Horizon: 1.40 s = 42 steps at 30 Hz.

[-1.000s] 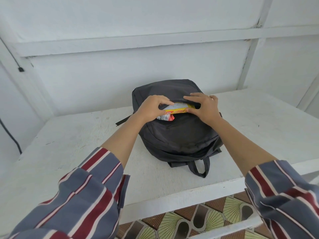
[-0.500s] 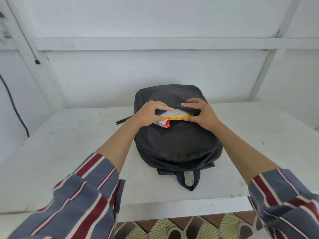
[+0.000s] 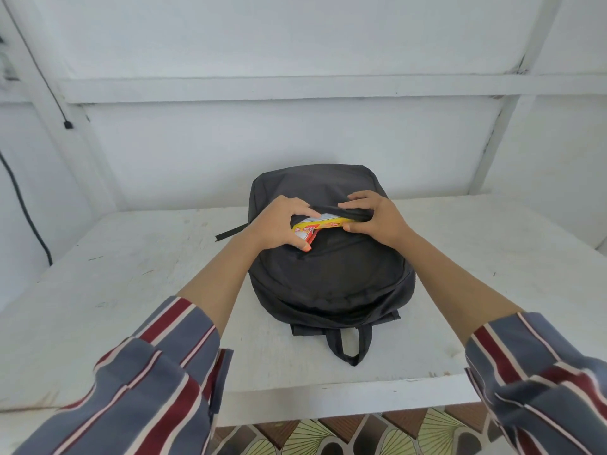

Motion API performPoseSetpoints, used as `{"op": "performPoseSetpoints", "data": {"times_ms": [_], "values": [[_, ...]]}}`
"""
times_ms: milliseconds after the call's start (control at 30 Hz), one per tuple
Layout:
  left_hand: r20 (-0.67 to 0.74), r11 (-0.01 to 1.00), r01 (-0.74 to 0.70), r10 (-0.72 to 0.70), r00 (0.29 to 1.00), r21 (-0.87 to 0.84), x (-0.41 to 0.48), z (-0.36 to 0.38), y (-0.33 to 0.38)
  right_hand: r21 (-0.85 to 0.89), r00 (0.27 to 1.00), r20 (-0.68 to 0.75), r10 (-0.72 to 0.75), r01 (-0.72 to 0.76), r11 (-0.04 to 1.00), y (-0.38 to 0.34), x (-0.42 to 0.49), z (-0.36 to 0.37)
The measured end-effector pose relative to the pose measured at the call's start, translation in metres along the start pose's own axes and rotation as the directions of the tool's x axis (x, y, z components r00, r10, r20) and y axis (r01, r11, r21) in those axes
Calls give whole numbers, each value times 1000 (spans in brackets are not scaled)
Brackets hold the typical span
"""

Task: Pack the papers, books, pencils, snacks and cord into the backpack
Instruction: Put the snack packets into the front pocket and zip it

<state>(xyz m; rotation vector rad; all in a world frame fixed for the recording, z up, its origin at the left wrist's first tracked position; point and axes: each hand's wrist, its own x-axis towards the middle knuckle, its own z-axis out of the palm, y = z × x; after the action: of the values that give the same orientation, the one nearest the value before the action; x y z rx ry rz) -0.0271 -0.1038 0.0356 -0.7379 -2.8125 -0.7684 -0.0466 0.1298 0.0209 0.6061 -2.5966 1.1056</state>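
The backpack [image 3: 331,284] lies flat midway along the table [image 3: 131,290], its carry loop [image 3: 349,346] near the front edge and a strap [image 3: 230,232] sticking out to the left. A snack packet [image 3: 323,222] sits partly inside its pocket, with the left hand [image 3: 276,226] gripping the packet's left end and the right hand [image 3: 377,218] pinching the pocket edge [image 3: 354,212] over its right end.
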Motion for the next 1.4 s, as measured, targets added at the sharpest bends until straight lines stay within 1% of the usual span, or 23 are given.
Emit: {"op": "performPoseSetpoints", "data": {"times_ms": [133,233,333,567,700,833,1067,1167,1233,1400], "values": [[78,986,-30,17,997,164,-1,1,0,-7,999,46,16,-16,1000,-1,-1,-3],[38,974,-57,50,998,221,-2,3,0,-16,999,40,16,-15,1000,-2,-2,-1],[-54,979,-64,76,996,192,0,5,0,-19,1000,17,19,-19,1000,-2,-1,0],[-176,985,-52,82,981,165,9,11,-2,-26,1000,-14,14,-14,1000,-2,4,3],[-168,988,-33,58,984,149,11,10,-4,-40,1000,-23,15,-16,999,-1,6,5],[-121,985,-53,73,990,163,8,8,-4,-36,1000,-16,21,-22,999,-1,4,4],[-75,982,-72,87,993,176,4,8,-3,21,999,27,46,-47,999,-5,-1,-2],[-56,986,-68,78,995,155,2,8,-3,54,997,49,68,-70,996,-5,-5,-8],[-57,987,-71,80,995,142,1,7,-2,84,996,45,79,-83,993,-5,-9,-12],[-82,981,-42,58,995,189,0,11,4,111,995,6,95,-95,989,-6,-16,-18]]}}
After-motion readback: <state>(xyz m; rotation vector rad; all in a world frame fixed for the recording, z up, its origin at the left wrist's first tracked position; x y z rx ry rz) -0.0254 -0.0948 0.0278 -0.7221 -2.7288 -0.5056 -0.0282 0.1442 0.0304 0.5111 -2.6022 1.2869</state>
